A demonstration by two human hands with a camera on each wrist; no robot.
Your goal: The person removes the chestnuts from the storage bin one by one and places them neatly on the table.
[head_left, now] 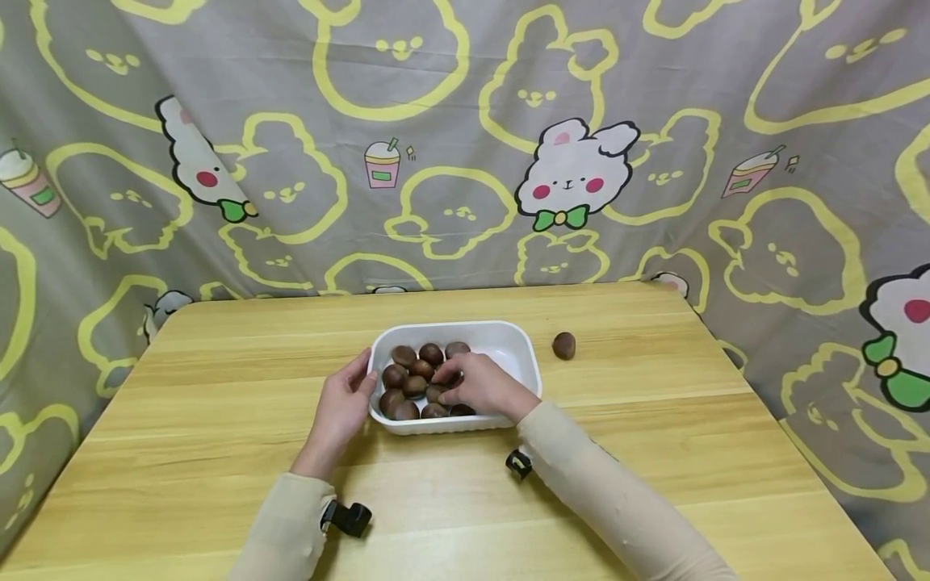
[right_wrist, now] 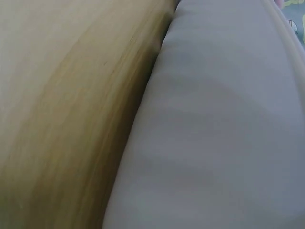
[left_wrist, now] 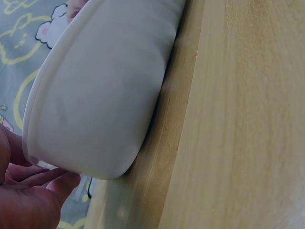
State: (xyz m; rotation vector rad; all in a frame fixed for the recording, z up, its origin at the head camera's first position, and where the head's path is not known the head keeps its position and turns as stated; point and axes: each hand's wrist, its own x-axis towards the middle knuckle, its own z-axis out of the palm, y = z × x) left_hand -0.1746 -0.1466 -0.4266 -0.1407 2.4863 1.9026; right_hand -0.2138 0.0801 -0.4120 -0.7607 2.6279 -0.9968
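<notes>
A white rectangular tray on the table holds several brown chestnuts, mostly toward its left side and middle. My left hand grips the tray's left end, the thumb at the rim. In the left wrist view the left hand bends around the corner of the tray. Reaching over the near rim, my right hand pinches a chestnut among the others, partly hidden by the fingers. The right wrist view shows only the tray's outer wall, with the right hand's grip out of sight.
One loose chestnut lies on the wooden table, right of the tray. A patterned grey curtain hangs behind the table and along both sides. Small black cameras are strapped at the wrists.
</notes>
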